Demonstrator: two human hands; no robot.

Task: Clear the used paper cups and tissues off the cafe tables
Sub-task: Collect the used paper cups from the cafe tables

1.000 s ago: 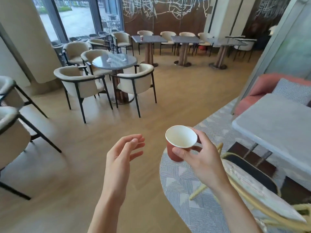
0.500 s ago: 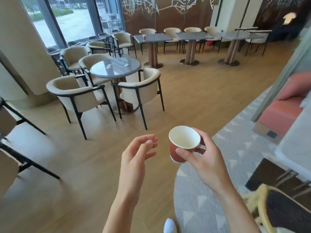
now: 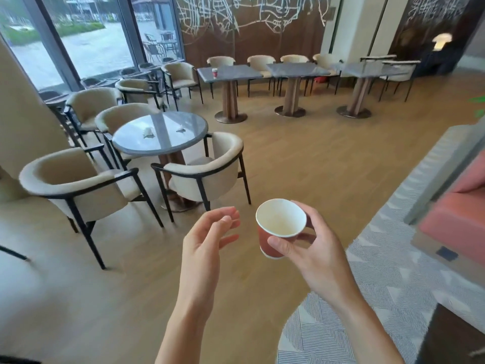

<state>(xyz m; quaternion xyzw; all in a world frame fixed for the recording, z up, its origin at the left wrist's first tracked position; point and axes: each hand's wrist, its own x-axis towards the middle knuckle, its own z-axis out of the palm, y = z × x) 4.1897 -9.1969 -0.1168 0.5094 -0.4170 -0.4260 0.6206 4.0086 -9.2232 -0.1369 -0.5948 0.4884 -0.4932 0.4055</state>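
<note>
A: Head view puts our right hand [image 3: 309,248] nearest, thumb and fingers curled round a red paper cup [image 3: 278,228] just below its white rim, carried in the air over the wooden floor [image 3: 328,158]. Our left hand [image 3: 207,237] hangs beside it, fingers loosely bent, holding nothing.

B: We judge that cup light, thin-walled and easy to crush, so we take it low on the wall or by the stiffer rim. It stands nearly upright, mouth up and tipped slightly toward us, long axis close to vertical, and it looks empty.

A: Farther off, the round surface [image 3: 160,135] carries two crumpled tissues [image 3: 148,132], soft and weightless, good for a pinch. Well beyond, another red cup [image 3: 215,73] stands upright on a square surface [image 3: 229,72] by the patterned wall.

B: We reckon the tissues come next.
</note>
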